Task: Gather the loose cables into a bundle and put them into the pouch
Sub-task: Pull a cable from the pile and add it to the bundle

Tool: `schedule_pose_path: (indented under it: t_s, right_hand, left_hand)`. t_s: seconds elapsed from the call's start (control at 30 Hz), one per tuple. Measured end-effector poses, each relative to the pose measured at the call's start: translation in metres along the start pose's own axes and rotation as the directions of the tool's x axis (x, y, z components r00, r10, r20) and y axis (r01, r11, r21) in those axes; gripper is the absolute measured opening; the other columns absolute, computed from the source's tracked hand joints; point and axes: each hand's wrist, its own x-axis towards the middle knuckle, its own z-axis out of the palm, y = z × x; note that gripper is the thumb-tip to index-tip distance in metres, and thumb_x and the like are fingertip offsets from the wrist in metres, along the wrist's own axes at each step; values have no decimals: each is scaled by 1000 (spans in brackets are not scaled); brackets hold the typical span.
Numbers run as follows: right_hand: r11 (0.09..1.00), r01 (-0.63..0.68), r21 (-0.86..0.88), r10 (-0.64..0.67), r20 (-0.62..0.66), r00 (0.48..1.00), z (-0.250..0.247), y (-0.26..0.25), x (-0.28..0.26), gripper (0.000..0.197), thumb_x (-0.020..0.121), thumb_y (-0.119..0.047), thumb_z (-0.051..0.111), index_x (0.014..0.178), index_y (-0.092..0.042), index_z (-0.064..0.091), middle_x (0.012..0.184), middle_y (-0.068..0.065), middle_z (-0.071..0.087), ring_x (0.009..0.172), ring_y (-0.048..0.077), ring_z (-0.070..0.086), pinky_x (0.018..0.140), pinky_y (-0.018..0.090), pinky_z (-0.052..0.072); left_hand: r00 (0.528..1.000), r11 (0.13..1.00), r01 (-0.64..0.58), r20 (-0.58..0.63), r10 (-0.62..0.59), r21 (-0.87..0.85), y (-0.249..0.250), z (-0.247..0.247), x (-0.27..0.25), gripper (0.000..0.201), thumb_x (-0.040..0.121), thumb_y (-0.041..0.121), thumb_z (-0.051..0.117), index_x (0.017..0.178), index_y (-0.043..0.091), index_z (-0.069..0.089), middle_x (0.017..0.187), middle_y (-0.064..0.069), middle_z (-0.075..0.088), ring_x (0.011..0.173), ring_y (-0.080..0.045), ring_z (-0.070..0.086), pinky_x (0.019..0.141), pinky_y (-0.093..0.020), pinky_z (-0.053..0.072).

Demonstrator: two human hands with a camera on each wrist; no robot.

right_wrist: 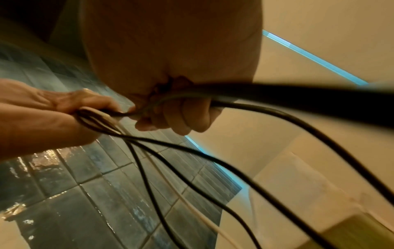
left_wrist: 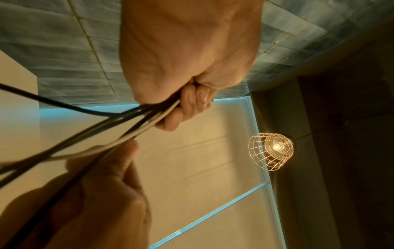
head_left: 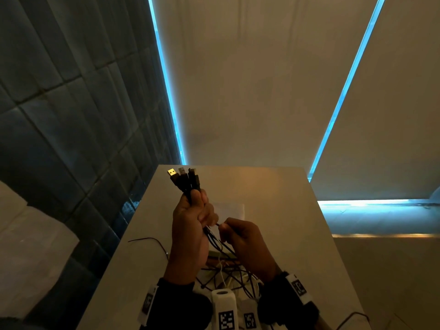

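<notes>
My left hand [head_left: 194,211] is raised above the table and grips several cables just below their plugs [head_left: 184,178], which stick up out of the fist, one with a gold USB end. The cables [head_left: 220,244] trail down from the fist to a tangle [head_left: 228,275] on the table. My right hand [head_left: 234,231], just right of the left, pinches a black cable below the left fist. In the left wrist view the left hand [left_wrist: 187,107] curls round the cables [left_wrist: 119,128]. In the right wrist view the right hand [right_wrist: 175,114] grips a black cable [right_wrist: 266,111]. A pale flat piece [head_left: 229,210], perhaps the pouch, lies behind the hands.
The white table [head_left: 285,234] is narrow, with a tiled wall [head_left: 71,115] on the left and blinds [head_left: 262,79] beyond its far edge. A thin black cable [head_left: 147,240] lies loose at the table's left. A caged lamp [left_wrist: 271,150] hangs overhead.
</notes>
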Motion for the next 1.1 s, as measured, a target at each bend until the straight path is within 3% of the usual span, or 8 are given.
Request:
schedule_pose_path:
  t_s: [0.1,0.33,0.47,0.6,0.7,0.8,0.93,1.1]
  right_hand:
    - [1000,-3,-7,3,6,1000,3,9,-2,36,88,-48,48,60,-26,52,59,-8,48,58,5,44,61,24,38]
    - [995,-50,-83,50,-2,999,3,32,-6,36,87,-47,46,60,-25,51,58,-9,49,57,2,46,60,16,37]
    - [991,-103,-89,102,-17,995,3,44,-9,35,95,-20,54,61,-17,52,57,-9,48,54,-1,46,57,10,37]
    - [983,-151,-104,148,-36,988,4,58,-12,37,96,-11,54,59,-16,50,52,-10,48,49,-5,50,53,7,35]
    - [965,-182,-191,176,-47,983,6,83,-19,44,95,-16,55,55,-30,45,51,-14,50,51,-2,46,54,12,34]
    - [952,-251,-174,237,-98,967,6,97,-27,46,93,-16,57,50,-31,47,50,-12,48,51,0,43,55,21,35]
    - [968,-237,-81,217,-205,954,-4,68,-15,34,92,-15,60,60,-24,63,59,-4,60,52,0,51,55,18,40]
    - [996,-56,66,73,-277,958,-16,5,1,23,93,-21,60,72,-18,67,55,-10,52,50,3,40,52,21,33]
  left_hand:
    - [1000,1000,2,-4,-2,-13,1,-2,-1,26,90,30,43,74,10,45,51,6,28,44,-7,21,43,-21,23]
    - [1000,1000,-26,-2,26,-9,7,-4,0,27,96,25,39,74,10,46,50,6,27,42,-7,20,43,-23,20]
    - [1000,999,-27,7,27,-19,7,-5,0,25,90,30,43,74,11,46,50,7,28,41,-6,21,41,-21,23]
    - [1000,999,-25,-10,25,-35,11,-6,1,27,96,25,39,74,11,45,50,7,27,40,-6,20,40,-21,22]
    - [999,998,-38,-18,37,-42,17,-8,1,30,100,22,35,73,11,45,50,7,26,40,-6,20,40,-21,21]
    - [1000,999,-22,-12,21,-41,22,-10,2,31,101,22,34,74,12,45,51,6,25,40,-6,19,39,-20,21]
    - [999,1000,0,-42,1,15,19,-10,5,33,102,23,33,73,12,44,50,5,25,38,-5,17,37,-19,17]
    - [990,987,110,-105,-98,118,12,-9,5,30,102,27,35,76,13,44,51,0,38,37,-9,25,39,-22,17]
